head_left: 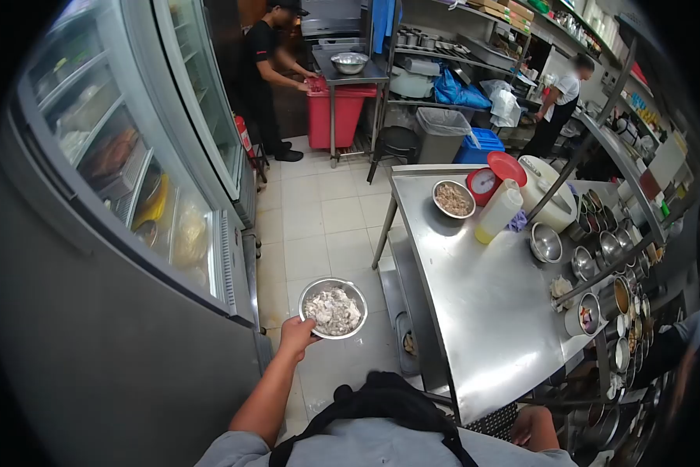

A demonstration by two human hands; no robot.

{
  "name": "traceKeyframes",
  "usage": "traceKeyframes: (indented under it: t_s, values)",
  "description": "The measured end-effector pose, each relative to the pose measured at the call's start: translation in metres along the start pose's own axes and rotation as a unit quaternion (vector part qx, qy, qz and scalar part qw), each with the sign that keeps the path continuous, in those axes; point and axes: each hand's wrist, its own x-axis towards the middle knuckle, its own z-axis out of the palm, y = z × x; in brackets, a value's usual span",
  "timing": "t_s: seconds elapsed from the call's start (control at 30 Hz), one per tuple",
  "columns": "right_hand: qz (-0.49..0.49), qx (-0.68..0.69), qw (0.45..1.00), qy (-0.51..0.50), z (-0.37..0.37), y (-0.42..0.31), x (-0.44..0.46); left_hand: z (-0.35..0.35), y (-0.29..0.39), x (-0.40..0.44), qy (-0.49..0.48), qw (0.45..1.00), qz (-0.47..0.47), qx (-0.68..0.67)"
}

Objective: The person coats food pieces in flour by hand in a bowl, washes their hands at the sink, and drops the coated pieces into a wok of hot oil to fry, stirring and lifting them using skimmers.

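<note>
My left hand grips the rim of a metal bowl, thumb over the edge, and holds it out above the tiled floor. Inside the bowl lie whitish, flour-dusted pieces whose kind I cannot make out. Low at the right, close to the near end of the steel table, hangs my right hand; its fingers are partly hidden and too small to read. On the table's far end stands another metal bowl with brownish pieces in it, beside a red kitchen scale.
Glass-door fridges line my left. The steel table bounds the right, carrying a squeeze bottle and metal bowls. A tiled aisle runs ahead to a stool, a red bin and a co-worker. Another person stands back right.
</note>
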Motion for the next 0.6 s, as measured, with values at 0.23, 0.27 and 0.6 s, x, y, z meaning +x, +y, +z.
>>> traceKeyframes:
  t_s: [0.23,0.27,0.6]
  values:
    - [-0.388,-0.138,0.831,0.373,0.080,-0.154,-0.260,-0.010,0.058,0.114,0.000,1.000,0.001,0.005]
    - [-0.432,-0.107,0.809,0.384,0.083,-0.177,-0.287,-0.013,0.068,0.128,0.002,1.000,0.008,0.009]
    - [-0.601,-0.125,0.536,0.580,0.036,-0.375,-0.477,-0.060,0.177,0.199,0.097,0.995,-0.004,0.022]
